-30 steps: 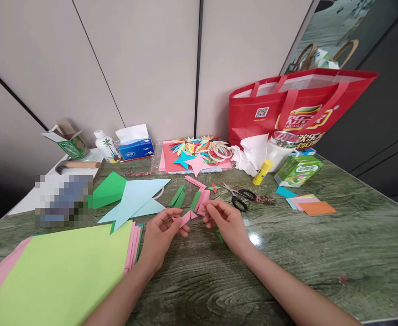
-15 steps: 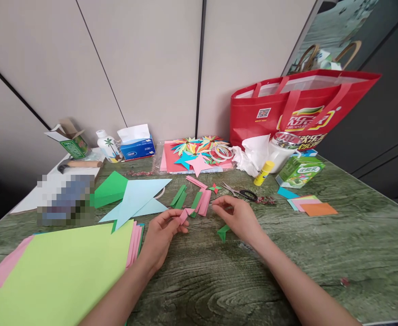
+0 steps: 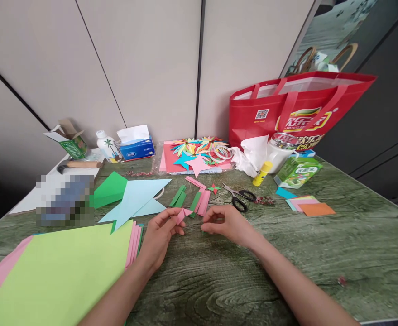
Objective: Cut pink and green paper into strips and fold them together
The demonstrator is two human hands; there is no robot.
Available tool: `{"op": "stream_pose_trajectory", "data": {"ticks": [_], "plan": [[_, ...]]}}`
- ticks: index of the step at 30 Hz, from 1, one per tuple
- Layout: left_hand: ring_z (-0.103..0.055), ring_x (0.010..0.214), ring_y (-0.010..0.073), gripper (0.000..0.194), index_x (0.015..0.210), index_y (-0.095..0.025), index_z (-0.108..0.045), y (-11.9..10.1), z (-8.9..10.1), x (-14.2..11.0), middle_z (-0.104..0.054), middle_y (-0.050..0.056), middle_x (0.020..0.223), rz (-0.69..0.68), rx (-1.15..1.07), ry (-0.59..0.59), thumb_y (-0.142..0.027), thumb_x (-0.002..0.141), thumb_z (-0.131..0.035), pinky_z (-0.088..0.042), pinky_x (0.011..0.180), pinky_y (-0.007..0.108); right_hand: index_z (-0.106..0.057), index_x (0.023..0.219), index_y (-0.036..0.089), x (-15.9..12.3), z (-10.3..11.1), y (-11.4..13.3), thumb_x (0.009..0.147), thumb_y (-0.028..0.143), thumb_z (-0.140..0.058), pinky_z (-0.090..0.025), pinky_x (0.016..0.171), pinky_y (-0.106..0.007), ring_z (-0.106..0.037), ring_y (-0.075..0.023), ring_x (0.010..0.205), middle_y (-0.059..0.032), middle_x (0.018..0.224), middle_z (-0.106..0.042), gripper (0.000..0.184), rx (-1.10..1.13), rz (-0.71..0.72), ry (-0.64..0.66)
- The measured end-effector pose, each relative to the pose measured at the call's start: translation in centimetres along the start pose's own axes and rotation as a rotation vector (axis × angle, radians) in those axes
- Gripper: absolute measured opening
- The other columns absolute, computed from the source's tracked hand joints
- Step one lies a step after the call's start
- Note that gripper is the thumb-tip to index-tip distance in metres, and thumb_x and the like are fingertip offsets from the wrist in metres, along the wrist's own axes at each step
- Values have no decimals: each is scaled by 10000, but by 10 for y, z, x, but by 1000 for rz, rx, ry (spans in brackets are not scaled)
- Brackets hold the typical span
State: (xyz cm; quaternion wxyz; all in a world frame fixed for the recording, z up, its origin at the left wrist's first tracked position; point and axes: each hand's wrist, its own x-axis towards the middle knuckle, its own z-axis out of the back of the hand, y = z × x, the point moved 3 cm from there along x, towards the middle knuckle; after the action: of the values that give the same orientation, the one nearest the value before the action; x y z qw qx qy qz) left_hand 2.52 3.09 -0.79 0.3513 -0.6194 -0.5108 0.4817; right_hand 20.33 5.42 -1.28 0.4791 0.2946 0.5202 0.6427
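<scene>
My left hand (image 3: 165,231) pinches a small folded pink paper piece (image 3: 181,216) between thumb and fingers. Just across from it, my right hand (image 3: 224,222) is closed at the fingertips on a green folded paper piece, which it hides almost wholly. Beyond both hands lie pink folded strips (image 3: 203,202) and green folded strips (image 3: 179,196). A tiny red-and-green paper star (image 3: 214,189) rests beside the black-handled scissors (image 3: 239,197).
Light blue paper star (image 3: 137,199) and yellow-green sheets (image 3: 66,271) occupy the left. A glue stick (image 3: 262,174), a green carton (image 3: 298,172) and small coloured papers (image 3: 316,208) are at right. Behind stand a red bag (image 3: 253,120), tissue box (image 3: 137,148) and bottle (image 3: 108,147).
My right hand has moved left and nearer to my left hand. The green folded piece that lay on the table under it has left its spot. The scissors' handles now show fully.
</scene>
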Motion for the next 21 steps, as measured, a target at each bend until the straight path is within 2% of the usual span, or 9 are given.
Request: {"op": "stream_pose_trajectory", "data": {"ticks": [3, 6, 9, 12, 15, 18, 21], "plan": [[-531, 545, 116, 196, 837, -117, -650, 1, 1, 0, -613, 30, 621, 10, 5, 8, -220, 672, -623, -429, 555, 245, -641, 694, 168, 0, -7, 4, 625, 332, -677, -450, 625, -264, -570, -142, 638, -4, 680, -630, 181, 239, 52, -65], [-533, 530, 116, 215, 854, -112, -654, 2, 2, 1, -623, 35, 614, 7, 31, 0, -214, 666, -629, -439, 553, 249, -665, 765, 169, 1, -12, 3, 652, 370, -659, -451, 740, -299, -588, -161, 748, -31, 811, -654, 231, 434, 24, -134], [-569, 560, 131, 234, 889, -125, -648, 2, 2, 1, -650, 46, 663, -15, 81, 1, -220, 675, -626, -460, 570, 259, -673, 724, 158, 1, -15, 2, 677, 380, -638, -436, 813, -324, -584, -170, 815, -44, 829, -655, 230, 616, 18, -193], [-618, 665, 175, 203, 858, -137, -659, 3, -1, 0, -677, 67, 740, -40, 159, 45, -241, 689, -619, -490, 624, 287, -666, 744, 163, 0, -18, 2, 617, 309, -700, -433, 809, -316, -577, -168, 827, -39, 824, -650, 196, 642, 30, -218], [-628, 718, 200, 155, 749, -133, -679, 5, -7, -3, -684, 79, 782, -18, 226, 130, -255, 660, -645, -511, 664, 316, -652, 757, 178, -3, -23, 2, 540, 234, -749, -434, 783, -293, -574, -162, 827, -26, 835, -643, 244, 641, 51, -212], [-616, 635, 171, 153, 712, -138, -686, 8, -12, -6, -667, 50, 710, 2, 270, 181, -247, 606, -689, -515, 639, 305, -651, 777, 186, -6, -27, 1, 530, 224, -753, -447, 729, -279, -568, -162, 819, -22, 824, -637, 270, 684, 46, -208], [-593, 573, 144, 139, 708, -152, -685, 9, -13, -7, -632, 18, 652, -36, 305, 163, -244, 603, -689, -505, 613, 283, -654, 823, 186, -7, -30, 2, 545, 217, -747, -443, 726, -276, -560, -163, 825, -28, 838, -631, 295, 694, 55, -195]]}}
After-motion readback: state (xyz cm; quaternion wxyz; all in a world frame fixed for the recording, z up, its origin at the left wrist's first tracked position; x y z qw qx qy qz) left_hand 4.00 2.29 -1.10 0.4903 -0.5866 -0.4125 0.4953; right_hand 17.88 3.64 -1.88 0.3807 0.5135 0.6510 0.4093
